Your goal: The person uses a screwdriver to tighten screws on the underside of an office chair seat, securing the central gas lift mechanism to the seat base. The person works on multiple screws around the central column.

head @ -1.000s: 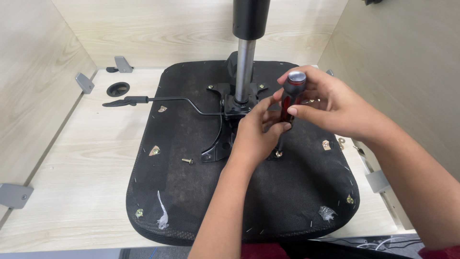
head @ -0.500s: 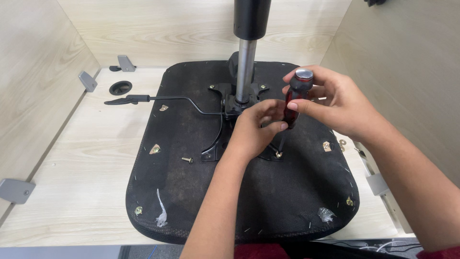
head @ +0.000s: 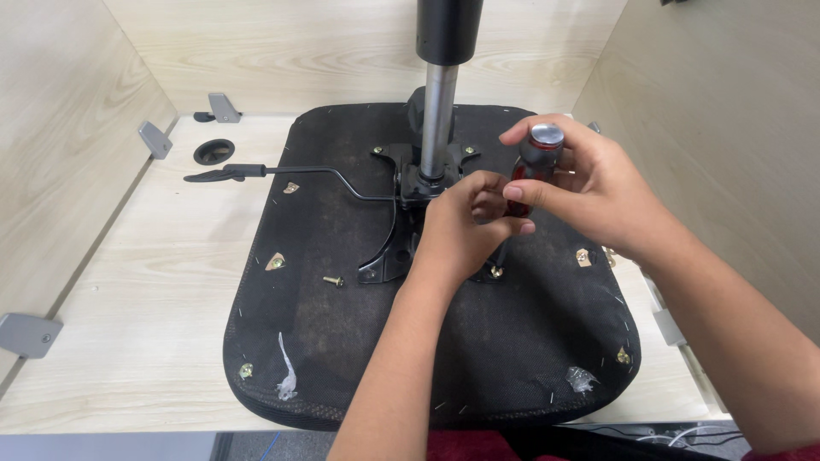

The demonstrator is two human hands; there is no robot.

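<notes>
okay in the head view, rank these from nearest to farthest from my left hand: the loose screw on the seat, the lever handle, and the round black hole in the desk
From the left hand:
1. Loose screw, on the seat underside, to its left.
2. Lever handle, further left, past the seat's edge.
3. Round black hole, far left on the desk, just beyond the handle.

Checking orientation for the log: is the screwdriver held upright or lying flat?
Upright: the screwdriver shows its silver cap on top, right hand around the handle.
</notes>
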